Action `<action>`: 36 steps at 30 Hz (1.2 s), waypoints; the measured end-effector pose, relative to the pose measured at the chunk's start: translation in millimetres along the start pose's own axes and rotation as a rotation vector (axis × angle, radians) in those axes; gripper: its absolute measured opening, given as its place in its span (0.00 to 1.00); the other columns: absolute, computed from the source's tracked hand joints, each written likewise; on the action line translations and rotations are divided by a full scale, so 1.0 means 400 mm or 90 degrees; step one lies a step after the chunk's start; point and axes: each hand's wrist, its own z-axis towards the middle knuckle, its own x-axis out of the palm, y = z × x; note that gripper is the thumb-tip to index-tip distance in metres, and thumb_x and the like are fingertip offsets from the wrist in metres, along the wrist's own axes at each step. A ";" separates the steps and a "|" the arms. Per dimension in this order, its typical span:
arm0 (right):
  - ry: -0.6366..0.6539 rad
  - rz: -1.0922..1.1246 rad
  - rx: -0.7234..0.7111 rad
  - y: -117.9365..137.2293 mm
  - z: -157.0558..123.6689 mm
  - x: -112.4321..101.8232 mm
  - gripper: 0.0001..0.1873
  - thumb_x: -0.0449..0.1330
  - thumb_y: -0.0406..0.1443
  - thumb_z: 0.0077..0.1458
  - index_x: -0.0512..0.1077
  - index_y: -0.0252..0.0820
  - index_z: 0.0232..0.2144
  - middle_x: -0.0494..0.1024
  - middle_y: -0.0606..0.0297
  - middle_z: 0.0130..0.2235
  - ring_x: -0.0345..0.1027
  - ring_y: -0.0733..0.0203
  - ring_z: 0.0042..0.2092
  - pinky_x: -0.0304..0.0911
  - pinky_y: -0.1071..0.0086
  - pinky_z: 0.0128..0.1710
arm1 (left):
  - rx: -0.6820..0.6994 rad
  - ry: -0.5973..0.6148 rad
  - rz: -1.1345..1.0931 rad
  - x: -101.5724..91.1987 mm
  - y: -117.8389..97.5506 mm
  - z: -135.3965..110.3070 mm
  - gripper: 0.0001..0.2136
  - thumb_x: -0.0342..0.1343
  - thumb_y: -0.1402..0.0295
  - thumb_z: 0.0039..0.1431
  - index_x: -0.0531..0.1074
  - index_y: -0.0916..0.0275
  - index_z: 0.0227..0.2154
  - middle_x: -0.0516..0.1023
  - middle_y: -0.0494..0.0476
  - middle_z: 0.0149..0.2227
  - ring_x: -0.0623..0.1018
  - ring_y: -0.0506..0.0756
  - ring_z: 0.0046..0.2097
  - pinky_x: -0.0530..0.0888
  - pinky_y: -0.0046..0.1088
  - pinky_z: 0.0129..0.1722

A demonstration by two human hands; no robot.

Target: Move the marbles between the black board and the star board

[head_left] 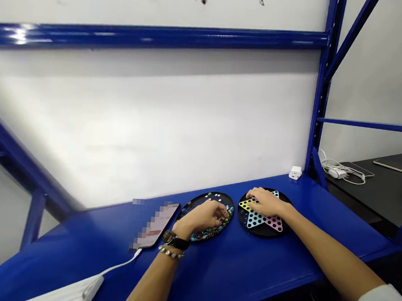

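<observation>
My left hand point(208, 215) reaches over a round black tray point(197, 201) that bears many coloured glass marbles point(199, 236). Its fingers curl down at the tray's right side among the marbles; anything inside them is hidden. My right hand point(265, 203) rests over a Chinese checkers board point(256, 219), a star with yellow, light blue and pink points full of dark holes, set on a round black base point(262, 233). Thumb and fingers are spread over the yellow point, with nothing visible between them. The palm covers part of the star.
Left of the tray lies a phone point(156, 226) with a white cable point(120, 267) plugged in. A white power strip point(71, 293) sits at the near left. White chargers point(295, 172) stand at the back right of the blue table point(226, 273). Behind rises a white wall panel with blue frame bars.
</observation>
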 end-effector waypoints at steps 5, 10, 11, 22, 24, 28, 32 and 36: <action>0.001 0.010 0.008 0.003 -0.002 -0.007 0.14 0.53 0.37 0.62 0.72 0.43 0.48 0.75 0.55 0.50 0.67 0.49 0.53 0.62 0.58 0.52 | 0.006 -0.084 -0.013 -0.012 -0.023 -0.002 0.11 0.57 0.63 0.50 0.77 0.59 0.35 0.82 0.55 0.35 0.79 0.58 0.37 0.74 0.30 0.37; -0.005 -0.022 0.002 -0.003 0.001 -0.001 0.12 0.53 0.35 0.61 0.73 0.43 0.44 0.76 0.56 0.46 0.67 0.50 0.50 0.62 0.57 0.50 | 0.067 -0.170 -0.049 0.033 -0.077 0.022 0.11 0.55 0.60 0.58 0.77 0.59 0.37 0.82 0.54 0.37 0.77 0.55 0.34 0.73 0.30 0.37; -0.004 -0.027 -0.002 -0.005 0.002 0.001 0.11 0.53 0.35 0.61 0.73 0.43 0.44 0.76 0.56 0.46 0.67 0.50 0.50 0.62 0.58 0.50 | 0.070 -0.177 -0.036 0.051 -0.085 0.031 0.10 0.55 0.60 0.58 0.78 0.58 0.37 0.82 0.54 0.36 0.78 0.55 0.35 0.73 0.30 0.38; 0.010 0.005 0.007 -0.001 -0.005 -0.012 0.12 0.51 0.37 0.63 0.74 0.44 0.41 0.76 0.57 0.45 0.67 0.50 0.49 0.63 0.58 0.48 | 0.011 -0.373 -0.030 -0.039 0.008 -0.016 0.18 0.48 0.54 0.62 0.79 0.59 0.38 0.82 0.57 0.43 0.78 0.57 0.43 0.73 0.32 0.45; 0.011 0.006 0.014 0.000 -0.006 -0.014 0.11 0.52 0.37 0.62 0.75 0.45 0.41 0.76 0.57 0.45 0.68 0.50 0.49 0.64 0.58 0.48 | -0.078 -0.405 -0.043 -0.072 0.062 -0.077 0.21 0.49 0.51 0.60 0.79 0.61 0.40 0.82 0.58 0.41 0.77 0.57 0.40 0.73 0.32 0.44; 0.011 0.000 0.016 0.000 -0.005 -0.014 0.11 0.53 0.37 0.61 0.75 0.44 0.41 0.76 0.56 0.46 0.68 0.49 0.50 0.64 0.57 0.48 | -0.198 -0.293 0.008 -0.072 0.152 -0.183 0.23 0.51 0.46 0.54 0.80 0.60 0.34 0.82 0.55 0.33 0.75 0.57 0.34 0.72 0.31 0.36; 0.016 -0.006 0.023 -0.003 -0.003 -0.012 0.11 0.53 0.37 0.61 0.75 0.44 0.41 0.76 0.56 0.47 0.67 0.48 0.51 0.64 0.57 0.48 | -0.189 -0.215 0.035 -0.046 0.157 -0.201 0.23 0.48 0.46 0.55 0.80 0.58 0.32 0.79 0.54 0.28 0.74 0.56 0.29 0.69 0.29 0.30; 0.017 0.000 0.014 -0.003 -0.004 -0.015 0.12 0.54 0.38 0.62 0.76 0.44 0.41 0.76 0.55 0.47 0.67 0.48 0.51 0.64 0.57 0.48 | -0.150 -0.154 0.005 -0.041 0.129 -0.187 0.21 0.51 0.46 0.55 0.80 0.57 0.32 0.80 0.53 0.31 0.75 0.56 0.33 0.71 0.29 0.33</action>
